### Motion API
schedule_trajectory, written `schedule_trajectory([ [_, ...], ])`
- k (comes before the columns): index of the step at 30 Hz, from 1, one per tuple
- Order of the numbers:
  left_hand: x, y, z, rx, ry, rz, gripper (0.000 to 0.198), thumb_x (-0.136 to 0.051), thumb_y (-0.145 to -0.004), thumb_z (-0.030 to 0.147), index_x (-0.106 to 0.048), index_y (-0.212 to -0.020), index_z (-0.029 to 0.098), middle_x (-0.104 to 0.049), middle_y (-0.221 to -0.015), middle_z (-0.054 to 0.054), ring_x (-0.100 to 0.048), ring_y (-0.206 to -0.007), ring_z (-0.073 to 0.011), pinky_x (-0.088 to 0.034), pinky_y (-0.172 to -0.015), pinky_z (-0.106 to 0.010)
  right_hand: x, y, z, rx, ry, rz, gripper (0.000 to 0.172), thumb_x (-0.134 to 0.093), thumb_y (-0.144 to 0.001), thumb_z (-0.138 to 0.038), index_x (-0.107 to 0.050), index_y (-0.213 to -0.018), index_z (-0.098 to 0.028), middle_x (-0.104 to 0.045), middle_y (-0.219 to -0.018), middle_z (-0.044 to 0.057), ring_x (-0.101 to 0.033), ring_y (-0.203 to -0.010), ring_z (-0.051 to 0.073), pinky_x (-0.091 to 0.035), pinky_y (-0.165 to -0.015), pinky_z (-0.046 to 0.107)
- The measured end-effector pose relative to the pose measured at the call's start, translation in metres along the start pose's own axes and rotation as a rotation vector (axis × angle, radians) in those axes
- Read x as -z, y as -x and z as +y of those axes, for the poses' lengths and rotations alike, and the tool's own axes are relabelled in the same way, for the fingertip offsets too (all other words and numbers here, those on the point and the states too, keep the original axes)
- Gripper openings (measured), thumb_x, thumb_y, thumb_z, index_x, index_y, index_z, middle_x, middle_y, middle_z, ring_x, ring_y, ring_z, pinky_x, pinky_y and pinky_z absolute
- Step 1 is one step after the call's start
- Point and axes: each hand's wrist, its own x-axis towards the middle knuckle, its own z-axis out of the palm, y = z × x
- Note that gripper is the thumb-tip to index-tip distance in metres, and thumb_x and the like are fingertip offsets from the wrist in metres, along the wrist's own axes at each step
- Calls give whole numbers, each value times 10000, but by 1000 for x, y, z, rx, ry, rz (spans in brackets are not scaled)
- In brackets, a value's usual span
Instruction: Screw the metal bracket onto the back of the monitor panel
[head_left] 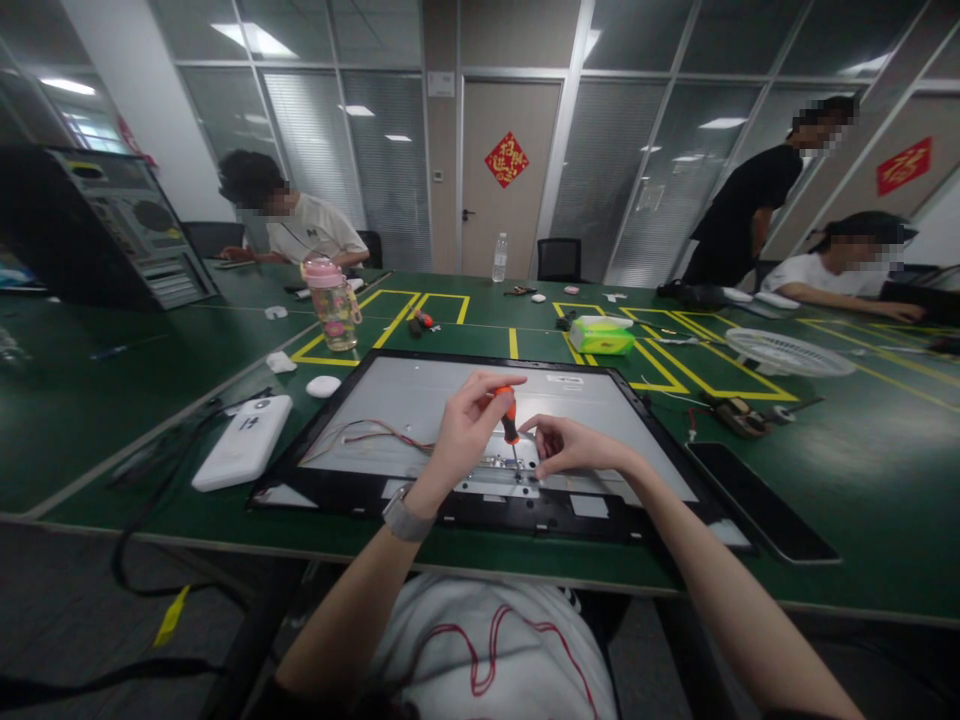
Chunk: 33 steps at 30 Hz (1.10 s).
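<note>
My left hand (469, 425), with a watch on its wrist, is closed around the handle of an orange and black screwdriver (509, 418). The screwdriver stands nearly upright, its tip down at a small metal strip near the panel's front edge. At the right end of a small silver plate (529, 449) is my right hand (564, 445), thumb and forefinger apart and the other fingers curled; whether it presses on the plate is unclear. Both hands are over a black-framed display panel (390, 400), lying flat with its grey metal back up. Thin coloured wires (382, 430) run across its left half.
Left of the panel are a white power bank (244, 443), a white round object (323, 387) and a pink-lidded bottle (330, 308). A black phone (761, 500) lies to the right. Behind are a green tissue pack (601, 336) and a white fan grille (789, 353). Several people are around the table.
</note>
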Motion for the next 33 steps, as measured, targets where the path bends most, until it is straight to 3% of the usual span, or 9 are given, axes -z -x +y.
schedule_trajectory([
  [7, 1, 0, -7, 98, 254, -77, 301, -494, -927, 292, -655, -1162, 195, -686, -1031, -89, -647, -945, -182, -493, -900, -333, 0, 0, 0, 5, 15, 2, 693, -842, -596, -449, -519, -1142, -170, -538, -689, -62, -523, -646, 131, -391, -583, 255],
  [13, 1, -1, -6, 16, 78, 11, 180, -707, -780, 276, -743, -942, 208, -624, -928, -39, -602, -782, -118, -505, -704, -225, 1, 0, -1, 7, 19, -4, 697, -839, -596, -458, -518, -1144, -172, -539, -689, -62, -518, -634, 127, -388, -575, 253],
  [18, 2, 0, -8, 67, 187, -64, 297, -489, -928, 297, -679, -1146, 228, -653, -1043, -70, -629, -943, -164, -492, -870, -306, 0, -1, -1, 4, 24, 4, 697, -841, -591, -462, -523, -1137, -168, -538, -687, -62, -518, -641, 127, -394, -581, 252],
  [23, 1, 0, -4, 23, 40, 6, 181, -680, -801, 273, -736, -957, 202, -619, -921, -45, -587, -802, -129, -492, -743, -252, 0, -1, -1, -1, 7, 5, 710, -846, -581, -470, -520, -1138, -174, -538, -681, -63, -520, -629, 128, -384, -567, 250],
  [29, 1, 0, -6, 35, 104, -26, 286, -504, -915, 318, -700, -1093, 209, -663, -997, -68, -619, -915, -167, -479, -838, -304, 0, 0, -1, 2, 18, 7, 693, -843, -595, -459, -518, -1136, -174, -533, -683, -65, -520, -636, 129, -391, -574, 253],
  [33, 1, -1, -5, -18, 27, 15, 176, -655, -824, 290, -734, -957, 207, -615, -902, -39, -583, -820, -131, -475, -751, -249, 0, 0, -1, 14, 4, 3, 684, -842, -602, -441, -515, -1135, -164, -527, -672, -69, -507, -623, 122, -381, -567, 248],
])
